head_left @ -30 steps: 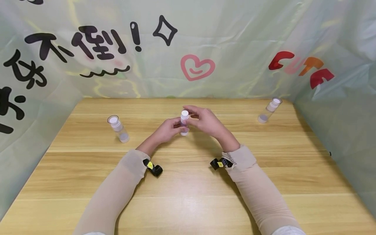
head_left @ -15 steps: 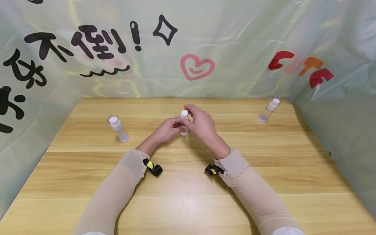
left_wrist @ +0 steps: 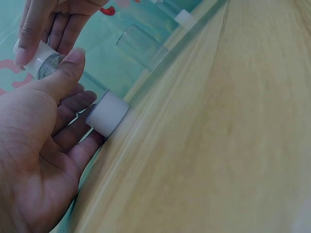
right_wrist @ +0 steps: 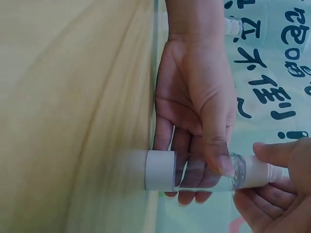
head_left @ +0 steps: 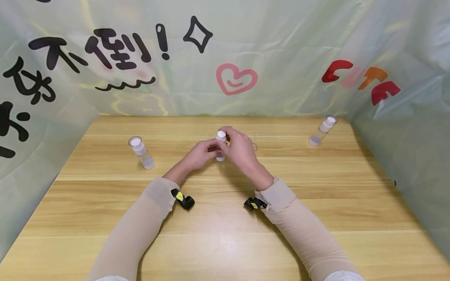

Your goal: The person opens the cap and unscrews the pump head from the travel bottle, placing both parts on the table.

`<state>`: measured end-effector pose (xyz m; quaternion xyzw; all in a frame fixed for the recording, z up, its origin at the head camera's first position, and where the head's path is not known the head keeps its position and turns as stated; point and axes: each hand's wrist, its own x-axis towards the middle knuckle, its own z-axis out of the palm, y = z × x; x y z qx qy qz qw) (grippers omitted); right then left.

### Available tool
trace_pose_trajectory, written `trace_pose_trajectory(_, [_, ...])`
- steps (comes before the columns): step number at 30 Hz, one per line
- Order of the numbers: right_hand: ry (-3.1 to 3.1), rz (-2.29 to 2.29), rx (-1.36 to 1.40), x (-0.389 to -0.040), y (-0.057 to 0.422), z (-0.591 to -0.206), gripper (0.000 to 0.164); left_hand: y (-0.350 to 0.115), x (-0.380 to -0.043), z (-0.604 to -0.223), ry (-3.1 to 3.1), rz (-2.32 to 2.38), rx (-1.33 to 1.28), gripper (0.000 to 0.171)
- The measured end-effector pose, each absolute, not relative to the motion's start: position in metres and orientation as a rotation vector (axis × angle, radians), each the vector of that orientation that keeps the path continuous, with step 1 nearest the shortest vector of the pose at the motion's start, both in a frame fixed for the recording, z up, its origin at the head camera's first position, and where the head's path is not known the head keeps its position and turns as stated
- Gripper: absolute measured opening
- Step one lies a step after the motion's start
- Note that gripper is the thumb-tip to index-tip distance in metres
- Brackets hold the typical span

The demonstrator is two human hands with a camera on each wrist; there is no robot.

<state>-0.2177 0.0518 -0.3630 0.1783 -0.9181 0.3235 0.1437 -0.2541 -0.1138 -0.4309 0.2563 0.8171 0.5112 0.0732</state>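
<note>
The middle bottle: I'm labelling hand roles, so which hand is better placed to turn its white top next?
Probably the right hand. It holds the white top, while the left hand grips the clear body below and could steady it.

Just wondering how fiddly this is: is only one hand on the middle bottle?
No, the left hand holds the middle bottle while the right hand pinches its white top.
</note>
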Motion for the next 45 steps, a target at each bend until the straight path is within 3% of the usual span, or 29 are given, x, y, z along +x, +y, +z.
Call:
trace_pose_trajectory(22, [-2.641, 1.524, 0.941, -0.240, 0.078, -0.361, 0.041, -0.116, -0.253, -0.430, 2.363, 1.584, 0.729, 0.041])
trace_pose_trajectory(29, [-2.622, 1.603, 0.985, -0.243, 0.081, -0.362, 0.033, -0.115, -0.253, -0.430, 2.369, 1.570, 0.696, 0.041])
trace_pose_trajectory(39, [-2.659, 1.501, 0.968, -0.240, 0.081, -0.359, 0.049, -0.115, -0.253, -0.431, 2.380, 1.574, 0.707, 0.036])
trace_pose_trajectory(45, [-2.667, 1.234, 0.842, -0.233, 0.071, -0.357, 0.050, -0.115, -0.253, -0.431, 2.376, 1.588, 0.706, 0.029])
